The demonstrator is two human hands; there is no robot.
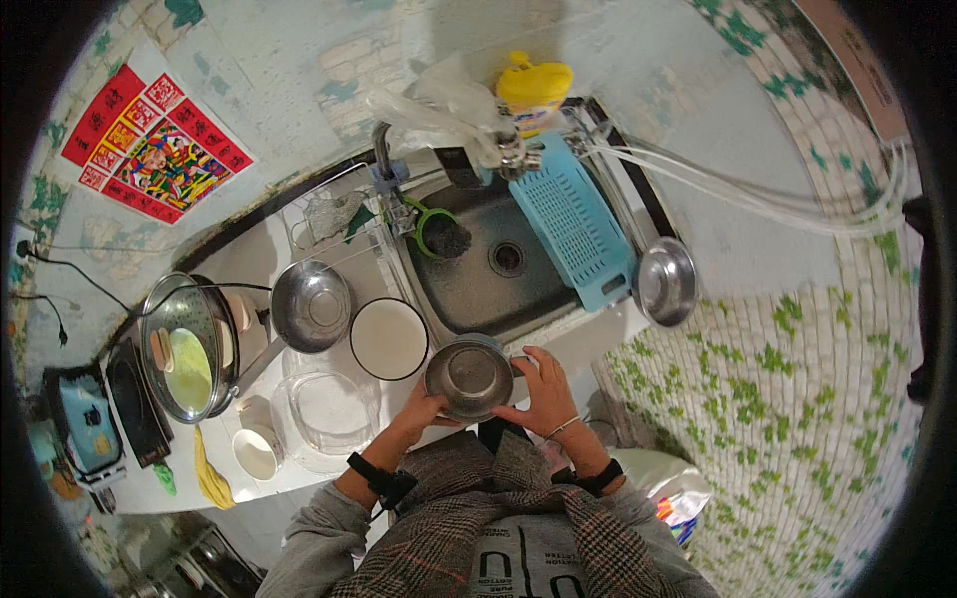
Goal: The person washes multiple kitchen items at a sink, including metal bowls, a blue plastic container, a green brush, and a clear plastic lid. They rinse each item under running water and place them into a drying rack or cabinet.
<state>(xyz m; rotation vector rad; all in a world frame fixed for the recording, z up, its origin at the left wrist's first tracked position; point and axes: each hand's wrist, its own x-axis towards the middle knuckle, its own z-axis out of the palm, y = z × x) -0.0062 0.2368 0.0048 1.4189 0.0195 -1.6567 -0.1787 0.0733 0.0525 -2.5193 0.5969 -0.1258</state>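
A stainless steel cup with a side handle (469, 379) is held between both hands in front of the sink's near edge, and I look down into its bare metal inside. My left hand (420, 411) grips its lower left side. On the other side, my right hand (544, 390) has the thumb on the rim and the fingers by the handle. Just left of the cup stands a white bowl with a dark rim (389, 338). Beyond lies the metal sink basin (493, 291), with a green-handled scrubber (436, 232) inside near its left wall.
A blue perforated basket (572, 224) spans the sink's right side, beside a metal bowl (665, 284). The faucet (517, 155) is at the back. Leftward are a long-handled metal pan (311, 305), clear plastic container (333, 411), white cup (258, 453) and large metal pot (153, 374).
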